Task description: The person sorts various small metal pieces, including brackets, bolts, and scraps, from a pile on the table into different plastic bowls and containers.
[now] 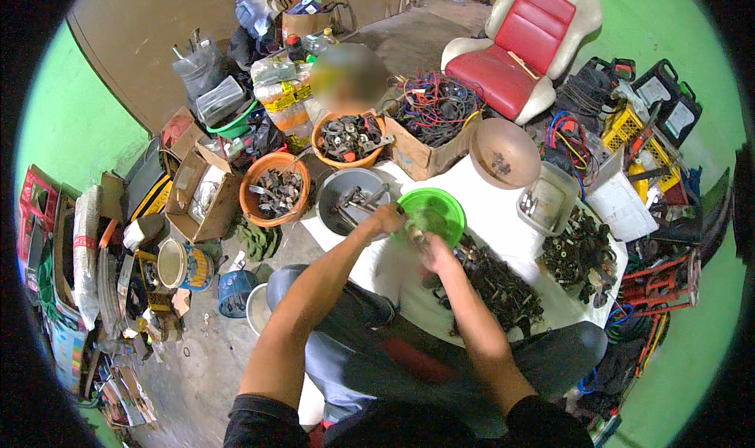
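My left hand (389, 218) is at the left rim of a bright green plastic basin (451, 203), its fingers curled. Whether it grips the rim or a small thing is too blurred to tell. My right hand (436, 252) reaches over the basin's near rim, fingers closed on a small pale part (416, 236) whose kind I cannot make out. Left of the green basin stands a grey basin (324, 197) with metal hand tools (351, 206) in it. Close to my right forearm, a heap of small dark parts (501, 283) lies on the white sheet (495, 212).
Orange basins of mixed parts (276, 190) (348, 138) stand at the far left. Behind are a cardboard box of wires (436, 109) and a red seat (510, 71). To the right are a brownish bowl (505, 144), a clear container (548, 200) and another dark parts heap (578, 253).
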{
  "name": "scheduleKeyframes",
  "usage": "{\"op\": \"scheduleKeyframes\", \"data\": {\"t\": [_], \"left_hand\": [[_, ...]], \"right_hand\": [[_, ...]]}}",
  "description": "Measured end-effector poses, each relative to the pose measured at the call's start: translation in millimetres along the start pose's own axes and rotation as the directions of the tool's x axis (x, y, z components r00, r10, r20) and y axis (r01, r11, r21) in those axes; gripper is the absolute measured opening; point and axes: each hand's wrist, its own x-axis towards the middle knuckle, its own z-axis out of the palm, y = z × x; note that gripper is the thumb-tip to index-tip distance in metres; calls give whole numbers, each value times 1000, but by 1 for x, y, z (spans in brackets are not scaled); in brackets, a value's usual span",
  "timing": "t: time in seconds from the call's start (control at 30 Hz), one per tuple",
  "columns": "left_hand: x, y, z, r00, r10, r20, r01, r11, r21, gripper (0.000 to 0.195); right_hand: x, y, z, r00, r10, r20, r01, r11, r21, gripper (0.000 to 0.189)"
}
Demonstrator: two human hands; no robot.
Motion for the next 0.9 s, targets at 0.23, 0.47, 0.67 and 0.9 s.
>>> {"op": "scheduleKeyframes", "data": {"t": [0.23, 0.47, 0.67, 0.9], "left_hand": [[35, -7, -105, 917, -312, -250, -29, 572, -820, 28], [38, 15, -110, 957, -248, -151, 29, 602, -798, 25], [62, 44, -63, 983, 119, -139, -145, 970, -196, 30], [65, 109, 11, 935, 220, 278, -283, 935, 213, 40]], "right_hand": [[113, -69, 143, 853, -504, 139, 520, 796, -310, 38], [109, -70, 112, 747, -630, 210, 374, 137, -917, 42], [19, -74, -78, 824, -560, 86, 320, 336, -886, 23], [-79, -79, -284, 530, -786, -318, 283, 517, -808, 19]]}}
